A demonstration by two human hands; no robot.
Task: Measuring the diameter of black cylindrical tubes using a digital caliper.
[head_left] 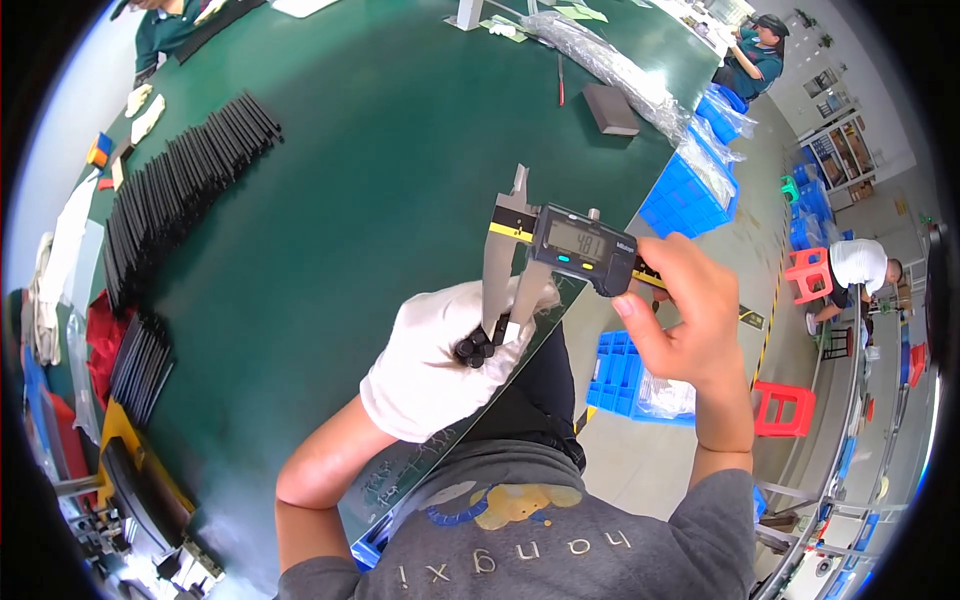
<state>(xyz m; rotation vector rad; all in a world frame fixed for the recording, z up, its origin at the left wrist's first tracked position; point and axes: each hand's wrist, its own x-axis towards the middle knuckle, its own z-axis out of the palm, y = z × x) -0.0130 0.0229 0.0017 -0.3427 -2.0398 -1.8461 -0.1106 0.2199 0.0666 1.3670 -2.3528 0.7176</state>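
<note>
My left hand (425,350), in a white glove, is closed around a small bundle of black rods (474,348), whose round ends face up. In my bare right hand (695,310) is a digital caliper (585,250), gripped between thumb and fingers at its right end. The caliper's jaws point down toward the left hand. Their tips are at one rod beside the bundle, and the glove partly hides how they touch it. The caliper's display is lit with a reading. Both hands are above the near right edge of the green table (370,180).
A long row of black rods (185,190) lies at the left, with a smaller group (143,365) nearer. Toward the far right are a brown block (611,109) and plastic-wrapped goods (610,70). Blue crates (690,190) and a red stool (783,409) stand beside the table. Other people work farther off.
</note>
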